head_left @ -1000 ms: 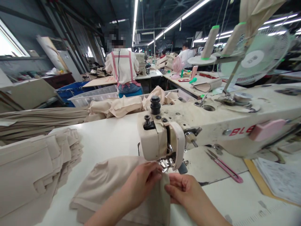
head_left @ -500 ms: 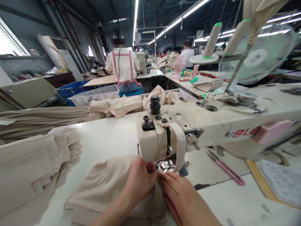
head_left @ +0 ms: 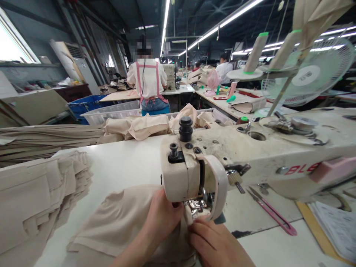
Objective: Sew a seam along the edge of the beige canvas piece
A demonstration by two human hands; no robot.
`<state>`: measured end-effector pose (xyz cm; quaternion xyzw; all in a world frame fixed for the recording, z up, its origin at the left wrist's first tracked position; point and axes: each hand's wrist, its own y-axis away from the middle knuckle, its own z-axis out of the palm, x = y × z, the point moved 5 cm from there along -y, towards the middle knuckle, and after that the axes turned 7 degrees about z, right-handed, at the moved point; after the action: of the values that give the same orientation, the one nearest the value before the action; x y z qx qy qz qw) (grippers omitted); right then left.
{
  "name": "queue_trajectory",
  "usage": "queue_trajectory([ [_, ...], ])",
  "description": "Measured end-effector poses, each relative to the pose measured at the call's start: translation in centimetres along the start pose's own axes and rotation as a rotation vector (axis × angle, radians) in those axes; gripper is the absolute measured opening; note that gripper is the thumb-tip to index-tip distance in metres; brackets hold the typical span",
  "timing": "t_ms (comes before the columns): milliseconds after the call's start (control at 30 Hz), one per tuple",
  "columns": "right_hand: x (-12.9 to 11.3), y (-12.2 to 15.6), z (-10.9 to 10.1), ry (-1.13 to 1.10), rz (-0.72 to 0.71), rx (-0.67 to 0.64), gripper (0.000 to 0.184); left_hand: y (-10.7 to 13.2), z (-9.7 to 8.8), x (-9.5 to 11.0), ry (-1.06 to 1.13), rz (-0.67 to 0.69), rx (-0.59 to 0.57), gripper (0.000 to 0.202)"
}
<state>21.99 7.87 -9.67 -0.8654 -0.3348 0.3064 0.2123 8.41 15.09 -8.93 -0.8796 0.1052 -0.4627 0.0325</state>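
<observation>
A beige fabric piece [head_left: 119,218] lies bunched on the white table, its edge running up to the presser foot [head_left: 196,204] of a sewing machine [head_left: 180,168]. My left hand [head_left: 164,213] is closed on the cloth just left of the foot, its fingertips partly hidden under the machine head. On the near right side of the foot, my right hand [head_left: 210,237] pinches the fabric edge close to the metal parts. The needle itself cannot be made out.
Stacked beige cut pieces [head_left: 33,200] lie at left. Pink thread snips [head_left: 275,213] and papers [head_left: 333,226] are at right. Behind the table stands a plastic bin [head_left: 111,113] with cloth around it. A co-worker [head_left: 148,81] sits ahead, back turned. Thread cones [head_left: 256,53] stand above the machine.
The view has shifted slightly, so the machine appears lower. My right hand has shifted slightly down beside the foot, with the fabric edge now showing above its fingertips. My left hand still grips the cloth.
</observation>
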Motion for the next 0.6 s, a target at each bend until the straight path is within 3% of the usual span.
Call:
queue_trajectory([
  [233,0.3,0.3,0.1,0.074,0.002,-0.110,0.045,-1.1,-0.3,-0.9,-0.031,0.069,0.050,0.016],
  [367,0.3,0.0,0.2,0.196,0.016,-0.139,0.050,0.8,-1.8,-1.5,-0.110,0.112,0.152,0.016],
  [433,0.1,-0.2,0.0,0.162,0.020,-0.137,0.053,2.6,-1.7,-1.0,-0.170,0.232,0.052,0.019],
  [500,-0.2,-0.3,-0.6,0.049,0.046,-0.119,0.051,4.6,-0.8,-0.5,-0.202,0.333,-0.150,0.035],
  [533,-0.2,-0.2,-1.0,-0.016,0.086,-0.110,0.047,5.3,-0.3,-0.4,-0.186,0.349,-0.230,0.041],
  [600,-0.1,0.3,-1.5,-0.114,0.193,-0.093,0.038,6.1,-0.1,-0.5,-0.090,0.301,-0.263,0.033],
])
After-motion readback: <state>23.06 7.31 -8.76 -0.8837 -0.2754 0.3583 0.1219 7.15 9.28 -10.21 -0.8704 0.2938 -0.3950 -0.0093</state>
